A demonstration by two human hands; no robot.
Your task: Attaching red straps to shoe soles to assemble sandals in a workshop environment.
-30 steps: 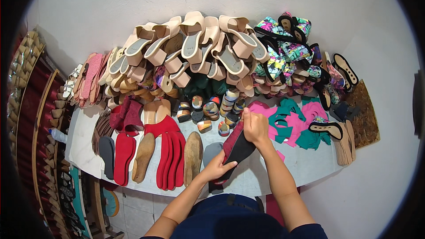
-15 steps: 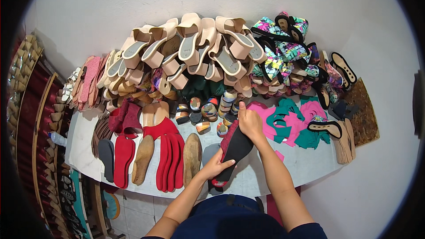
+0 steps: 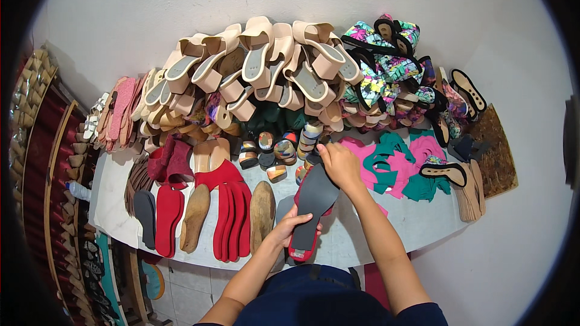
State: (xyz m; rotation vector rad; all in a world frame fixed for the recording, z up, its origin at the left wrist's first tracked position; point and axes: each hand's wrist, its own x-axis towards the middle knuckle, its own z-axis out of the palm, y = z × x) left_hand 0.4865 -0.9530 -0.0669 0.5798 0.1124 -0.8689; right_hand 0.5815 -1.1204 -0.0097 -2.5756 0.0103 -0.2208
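I look down on the pale table (image 3: 430, 220), the biggest thing in my view, curving across the scene. Along its far side I see the heap of beige heeled sandals (image 3: 257, 67), and right of that a smaller heap of bright patterned sandals (image 3: 400, 69). Nearer on the right lie pink and green cut pieces (image 3: 396, 169), overlapping. The red shoe piece with a dark grey sole (image 3: 319, 196) is above the near middle of the table, sole side toward me, slanting far to the right. My right hand (image 3: 342, 166) is clamped on its far end, fingers partly hidden from me; my left hand (image 3: 293, 224) pinches its narrower near part, thumb across the sole. Left of it I make out a wooden last (image 3: 262, 217), then a row of red soles (image 3: 232, 220). Smallest are the multicoloured heel blocks (image 3: 285, 152), just beyond the hands.
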